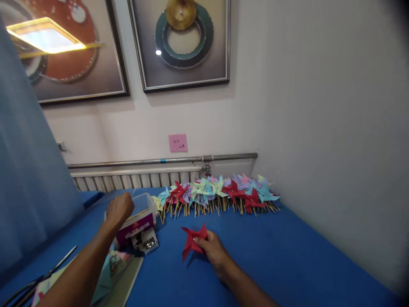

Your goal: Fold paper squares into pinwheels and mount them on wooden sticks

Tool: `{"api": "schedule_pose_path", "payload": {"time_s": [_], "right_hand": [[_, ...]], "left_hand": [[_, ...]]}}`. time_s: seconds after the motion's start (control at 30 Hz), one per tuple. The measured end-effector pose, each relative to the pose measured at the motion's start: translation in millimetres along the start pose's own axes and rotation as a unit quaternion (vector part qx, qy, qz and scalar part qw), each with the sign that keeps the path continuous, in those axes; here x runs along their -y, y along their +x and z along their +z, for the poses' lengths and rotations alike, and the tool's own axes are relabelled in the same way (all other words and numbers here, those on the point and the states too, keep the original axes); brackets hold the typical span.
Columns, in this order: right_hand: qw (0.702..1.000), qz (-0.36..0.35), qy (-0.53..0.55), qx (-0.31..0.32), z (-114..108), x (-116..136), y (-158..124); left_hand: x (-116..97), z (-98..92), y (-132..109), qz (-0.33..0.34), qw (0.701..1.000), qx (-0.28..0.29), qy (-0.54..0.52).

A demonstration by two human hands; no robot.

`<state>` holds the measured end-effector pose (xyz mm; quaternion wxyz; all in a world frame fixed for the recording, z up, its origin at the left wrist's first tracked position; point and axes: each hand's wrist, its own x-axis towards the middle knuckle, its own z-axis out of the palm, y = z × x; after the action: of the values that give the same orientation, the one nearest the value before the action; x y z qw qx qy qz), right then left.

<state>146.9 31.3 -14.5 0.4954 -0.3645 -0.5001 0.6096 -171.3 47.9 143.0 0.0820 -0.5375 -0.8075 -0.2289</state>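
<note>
My right hand (212,251) pinches a red paper pinwheel (191,242) above the blue table, with the thumb on its centre. No stick shows on this pinwheel. Over a clear plastic box (147,204) with a purple label, my left hand (120,208) is closed in a fist. A thin wooden stick (133,192) seems to poke out of that fist; most of it is hidden. More sticks lie in the box. Just in front stands a small open white carton (149,241) with shiny metal pieces inside.
Many colourful pinwheels on sticks (217,194) are piled at the back against the wall. Scissors (47,275) and folded coloured paper (110,270) lie at the front left, beside a blue curtain (28,162). A radiator (134,177) runs behind the table (281,260).
</note>
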Motion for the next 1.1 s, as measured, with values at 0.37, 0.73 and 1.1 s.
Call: {"api": "schedule_pose_path", "payload": {"time_s": [0.37, 0.73, 1.1], "right_hand": [[0.994, 0.039, 0.092, -0.043, 3.1, 15.8, -9.4], [0.988, 0.081, 0.111, -0.074, 4.1, 24.4, -11.3], [0.987, 0.076, 0.108, -0.092, 4.1, 25.9, -13.3]], "left_hand": [[-78.6, 115.7, -97.2, -0.022, 0.854, 0.164, -0.493], [-79.2, 118.2, -113.8, 0.069, 0.865, 0.29, -0.403], [-96.3, 91.4, -137.3, 0.112, 0.865, 0.317, -0.372]]}}
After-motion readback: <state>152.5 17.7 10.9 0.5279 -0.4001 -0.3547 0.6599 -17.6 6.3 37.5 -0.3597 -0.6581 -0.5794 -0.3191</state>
